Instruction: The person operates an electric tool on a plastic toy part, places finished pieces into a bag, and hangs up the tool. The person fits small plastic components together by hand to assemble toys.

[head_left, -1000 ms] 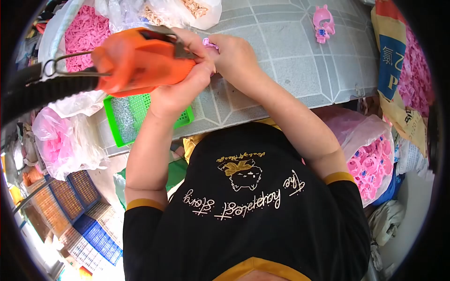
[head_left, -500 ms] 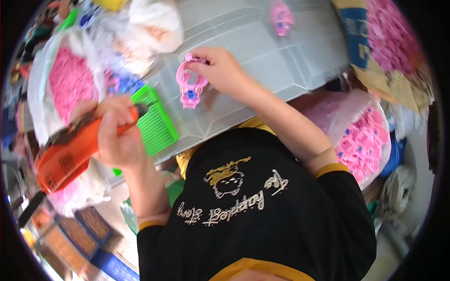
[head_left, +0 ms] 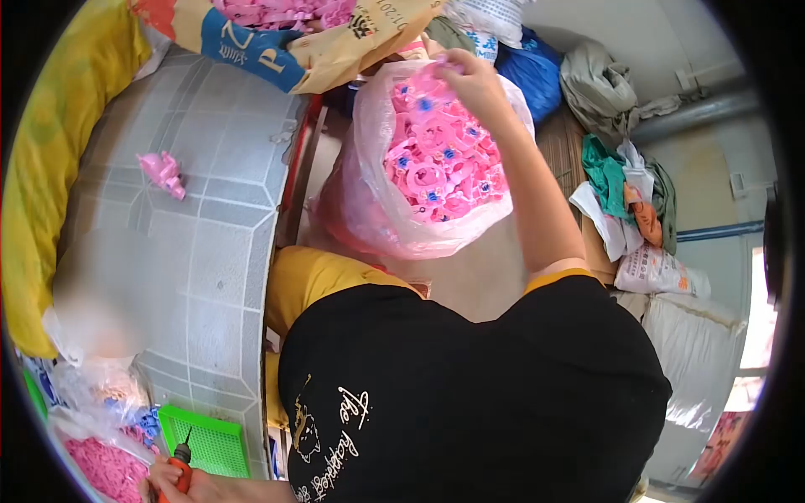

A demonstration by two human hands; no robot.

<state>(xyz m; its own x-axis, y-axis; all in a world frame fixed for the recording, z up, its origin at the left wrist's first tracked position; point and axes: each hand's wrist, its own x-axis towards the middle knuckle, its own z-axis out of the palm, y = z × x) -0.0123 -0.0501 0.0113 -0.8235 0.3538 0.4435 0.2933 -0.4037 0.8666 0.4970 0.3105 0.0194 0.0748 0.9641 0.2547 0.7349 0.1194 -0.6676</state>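
The two hands are apart; left hand (head_left: 165, 479) grips one driver (head_left: 182, 457) by one tray (head_left: 220, 451); right hand (head_left: 474, 80) pinches one pink piece (head_left: 432, 87) above one bag (head_left: 366, 155); one figure (head_left: 163, 173) lies on one table (head_left: 218, 285).

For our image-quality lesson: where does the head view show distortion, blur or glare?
In the head view, black corners round the frame, suggesting fisheye distortion; the pink plastic piece in the right hand is blurred; a pale patch over the grey tabletop is smeared past recognition; the bright opening at right looks washed out.
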